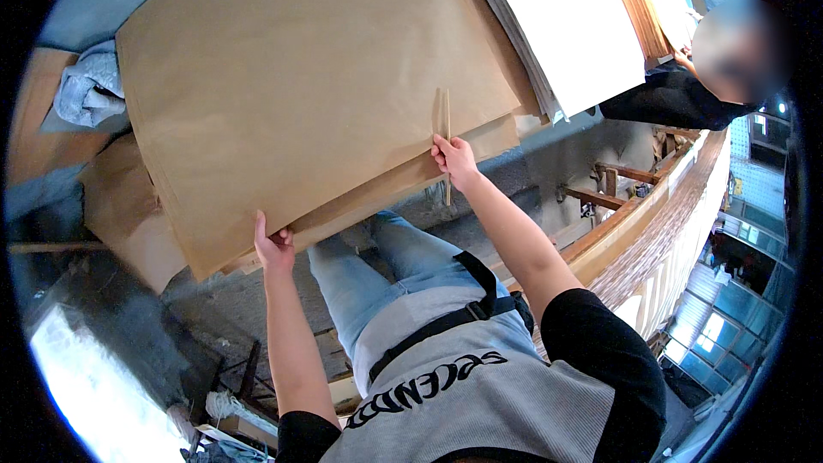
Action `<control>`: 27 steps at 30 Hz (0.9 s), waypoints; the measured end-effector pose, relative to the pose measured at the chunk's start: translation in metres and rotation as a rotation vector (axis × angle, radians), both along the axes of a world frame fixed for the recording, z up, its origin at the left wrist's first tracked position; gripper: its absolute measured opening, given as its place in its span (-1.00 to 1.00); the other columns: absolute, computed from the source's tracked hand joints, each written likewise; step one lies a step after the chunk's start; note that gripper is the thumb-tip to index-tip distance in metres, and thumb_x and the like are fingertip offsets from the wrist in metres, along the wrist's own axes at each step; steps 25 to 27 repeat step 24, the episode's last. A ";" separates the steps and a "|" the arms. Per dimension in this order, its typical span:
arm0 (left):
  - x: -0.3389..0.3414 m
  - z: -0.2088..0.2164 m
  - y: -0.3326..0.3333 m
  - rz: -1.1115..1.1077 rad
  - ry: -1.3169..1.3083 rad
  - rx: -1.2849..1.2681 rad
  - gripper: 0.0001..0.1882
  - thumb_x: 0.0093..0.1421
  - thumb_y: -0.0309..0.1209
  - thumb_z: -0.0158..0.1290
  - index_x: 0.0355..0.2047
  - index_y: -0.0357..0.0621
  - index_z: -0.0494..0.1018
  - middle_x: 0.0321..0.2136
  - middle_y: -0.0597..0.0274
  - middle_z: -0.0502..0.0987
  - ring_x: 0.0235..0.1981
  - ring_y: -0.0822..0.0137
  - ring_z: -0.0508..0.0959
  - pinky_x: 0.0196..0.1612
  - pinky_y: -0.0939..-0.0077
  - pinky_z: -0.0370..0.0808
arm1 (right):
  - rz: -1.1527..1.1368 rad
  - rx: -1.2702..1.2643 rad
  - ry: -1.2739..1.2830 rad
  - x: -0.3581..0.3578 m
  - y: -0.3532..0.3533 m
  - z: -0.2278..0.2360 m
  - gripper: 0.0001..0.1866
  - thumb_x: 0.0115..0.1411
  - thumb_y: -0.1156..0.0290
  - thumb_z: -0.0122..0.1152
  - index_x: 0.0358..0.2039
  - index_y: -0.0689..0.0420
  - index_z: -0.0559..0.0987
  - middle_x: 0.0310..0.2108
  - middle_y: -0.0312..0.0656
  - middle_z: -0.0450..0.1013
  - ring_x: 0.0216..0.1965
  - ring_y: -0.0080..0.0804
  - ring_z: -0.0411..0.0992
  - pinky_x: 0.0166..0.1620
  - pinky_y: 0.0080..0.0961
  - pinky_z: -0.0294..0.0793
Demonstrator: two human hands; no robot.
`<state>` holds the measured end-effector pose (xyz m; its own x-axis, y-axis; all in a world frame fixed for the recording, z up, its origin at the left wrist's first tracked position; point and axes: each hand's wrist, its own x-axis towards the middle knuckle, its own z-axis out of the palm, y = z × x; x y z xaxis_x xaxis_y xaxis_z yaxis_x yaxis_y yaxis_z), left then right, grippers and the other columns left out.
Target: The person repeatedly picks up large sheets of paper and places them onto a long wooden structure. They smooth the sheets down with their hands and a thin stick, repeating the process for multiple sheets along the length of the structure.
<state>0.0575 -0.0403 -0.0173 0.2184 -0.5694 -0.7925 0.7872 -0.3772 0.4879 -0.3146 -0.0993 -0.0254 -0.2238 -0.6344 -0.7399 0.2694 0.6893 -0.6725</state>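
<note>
A large sheet of brown kraft paper (317, 94) lies over a stack of similar sheets in front of me. At its near left edge my left hand (274, 247) pinches the sheet, thumb on top and fingers tucked underneath. My right hand (454, 159) is closed around a thin wooden stick (447, 111), held roughly upright by the paper's near right edge. The stick's upper end stands over the paper and its lower end hangs past the edge. Another brown sheet (493, 139) shows below the top one.
To the right lie a stack of white sheets (574, 26) and a brown stack (639, 0), where another person (677, 96) works. A crumpled grey cloth (90, 86) sits at the far left. A long wooden frame (634, 206) with stacked strips runs along the right.
</note>
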 end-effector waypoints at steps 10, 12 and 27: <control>0.022 -0.024 0.017 -0.035 -0.008 0.258 -0.71 0.03 -0.22 0.06 -0.32 -0.10 0.35 -0.48 0.27 0.40 -0.65 0.44 0.33 -0.68 0.63 0.29 | -0.092 0.033 0.027 0.008 0.006 -0.002 -0.89 0.03 0.35 0.07 -0.53 0.09 0.43 -0.65 -0.33 0.34 -0.73 -0.65 0.21 -0.74 -0.76 0.07; 0.019 -0.018 0.026 -0.013 -0.084 0.294 -0.70 0.01 -0.21 0.09 -0.31 -0.09 0.36 -0.47 0.26 0.41 -0.65 0.42 0.35 -0.68 0.59 0.31 | -0.061 0.138 0.100 0.012 0.020 0.011 -0.90 0.06 0.34 0.05 -0.49 0.07 0.43 -0.63 -0.37 0.32 -0.72 -0.68 0.18 -0.74 -0.78 0.04; 0.001 0.002 0.041 -0.117 0.119 0.212 -0.59 -0.04 -0.03 0.09 -0.35 -0.06 0.31 -0.63 0.28 0.38 -0.75 0.42 0.36 -0.74 0.55 0.31 | 0.004 0.134 0.011 -0.027 0.040 0.022 -0.74 0.11 0.23 -0.01 -0.63 0.05 0.31 -0.74 -0.43 0.15 -0.80 -0.68 0.02 -0.79 -0.74 -0.06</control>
